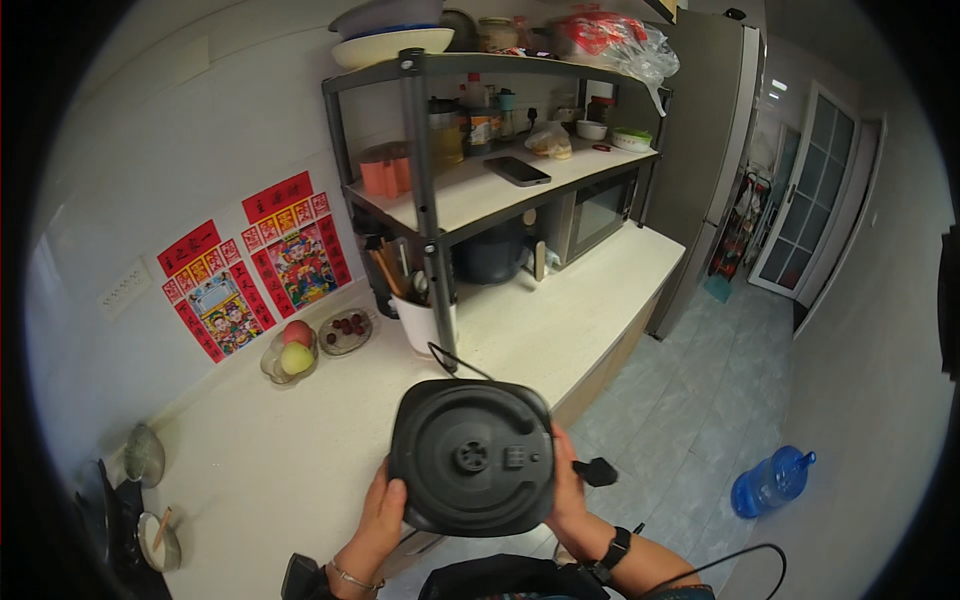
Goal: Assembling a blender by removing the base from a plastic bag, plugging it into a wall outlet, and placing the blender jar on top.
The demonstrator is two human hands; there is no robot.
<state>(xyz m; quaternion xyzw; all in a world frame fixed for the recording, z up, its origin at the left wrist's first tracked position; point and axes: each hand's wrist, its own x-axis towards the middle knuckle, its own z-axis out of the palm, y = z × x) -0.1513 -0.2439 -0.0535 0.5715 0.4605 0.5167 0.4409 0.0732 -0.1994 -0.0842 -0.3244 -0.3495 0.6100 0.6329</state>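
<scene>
A black blender base (478, 490), a rounded square with a ring-shaped recess, is held between my two hands at the near edge of the counter. A round coupling sits at its centre, with a small gridded socket beside it. My left hand (380, 515) grips its left side, thumb on the rim. On the opposite side my right hand (567, 490) is wrapped round the edge, its fingers partly hidden. A thin black cord (450, 360) shows behind the base. A black plug-like piece (598, 472) sticks out just right of my right hand.
A pale counter (270, 460) bears a black-framed shelf (430, 180) with a phone (517, 171) and jars. A fruit bowl (290, 357), a dish of dark red fruit (346, 331) and a white utensil holder (420, 322) stand near the wall. A blue water jug (772, 483) lies on the floor.
</scene>
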